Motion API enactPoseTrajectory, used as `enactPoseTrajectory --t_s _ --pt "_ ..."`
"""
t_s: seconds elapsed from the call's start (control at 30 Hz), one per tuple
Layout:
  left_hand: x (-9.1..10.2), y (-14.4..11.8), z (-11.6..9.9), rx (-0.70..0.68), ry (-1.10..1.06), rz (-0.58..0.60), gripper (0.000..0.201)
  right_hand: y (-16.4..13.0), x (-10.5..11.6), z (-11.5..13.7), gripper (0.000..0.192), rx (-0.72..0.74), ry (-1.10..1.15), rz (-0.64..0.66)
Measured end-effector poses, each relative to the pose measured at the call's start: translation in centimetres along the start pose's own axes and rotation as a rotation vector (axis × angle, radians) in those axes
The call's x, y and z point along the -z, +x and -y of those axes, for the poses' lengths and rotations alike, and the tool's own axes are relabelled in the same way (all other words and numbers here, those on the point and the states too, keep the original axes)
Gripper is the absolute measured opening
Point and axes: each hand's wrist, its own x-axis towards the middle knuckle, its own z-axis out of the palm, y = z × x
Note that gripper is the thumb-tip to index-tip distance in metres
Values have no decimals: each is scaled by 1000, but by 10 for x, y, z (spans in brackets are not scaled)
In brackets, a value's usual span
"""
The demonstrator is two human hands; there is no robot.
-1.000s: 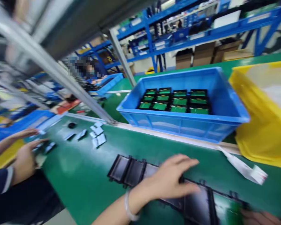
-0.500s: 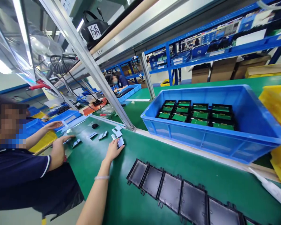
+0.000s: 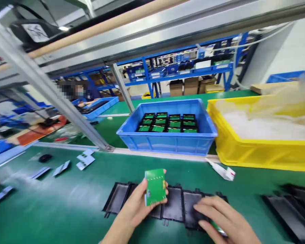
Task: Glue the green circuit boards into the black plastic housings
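Note:
My left hand (image 3: 136, 206) holds a small green circuit board (image 3: 155, 186) upright by its lower edge, just above a row of joined black plastic trays (image 3: 174, 206) lying on the green belt. My right hand (image 3: 222, 220) lies flat on the right end of that row, fingers spread over a tray; a green edge shows under the palm. A second black tray strip (image 3: 292, 208) lies further right.
A blue crate (image 3: 167, 140) of green boards in black trays stands behind the belt, a yellow bin (image 3: 256, 154) of white material to its right. Small white cards (image 3: 84, 160) and a black object (image 3: 45, 158) lie at left. A slanted metal post (image 3: 66, 110) crosses left. A white packet (image 3: 222, 171) lies near.
My left hand has come back from the white cards at the left and now holds a green board over the trays. My right hand has come into view on the trays. The view swung right.

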Motion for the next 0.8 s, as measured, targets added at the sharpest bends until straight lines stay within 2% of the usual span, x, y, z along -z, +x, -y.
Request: enactPoseTrajectory --t_s 0.07,0.13,0.23,0.37,0.47,0.67,0.8 --pt "-25 1 17 98 -195 158 62 7 -4 6 27 -65 17 6" --pt "-42 4 31 145 -267 243 57 8 -8 8 30 -113 44 -28" --pt "-56 10 44 192 -314 311 50 1 -11 4 23 -152 80 -105" --pt "-67 19 47 214 -282 326 44 -7 -5 -10 15 -125 61 -134" --pt "-72 28 44 159 -111 294 40 -13 1 -21 19 -37 -37 -71" --pt "-64 43 39 -120 676 199 41 -18 2 -22 17 -29 -142 44" --pt "-49 45 39 -116 842 141 44 -26 -7 -16 17 -69 -217 102"
